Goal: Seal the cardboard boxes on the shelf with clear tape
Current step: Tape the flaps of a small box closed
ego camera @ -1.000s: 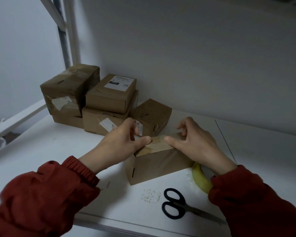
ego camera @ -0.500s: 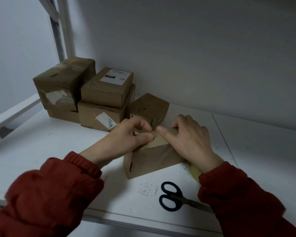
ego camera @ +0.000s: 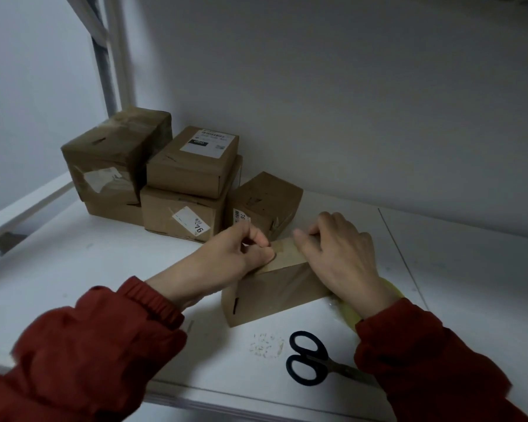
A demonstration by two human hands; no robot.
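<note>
- The front box [ego camera: 275, 296] has most of its top hidden under the left grip [ego camera: 235, 257] and the right grip [ego camera: 339, 257]; its far side is out of sight.
- The right grip's fingertips fold over the box's far edge and cannot be seen.
- The clear tape [ego camera: 282, 248] shows only as a faint sheen, with its ends covered. Whether the left grip pinches it cannot be told.
- The yellow roll [ego camera: 349, 312] shows as a mere arc behind the right wrist.
- The scissors [ego camera: 308, 357] have their blade tips under the right sleeve [ego camera: 424, 360].
- The print on the top label [ego camera: 208, 143] is too small to read.
- Both sleeves are cut off by the bottom edge.
</note>
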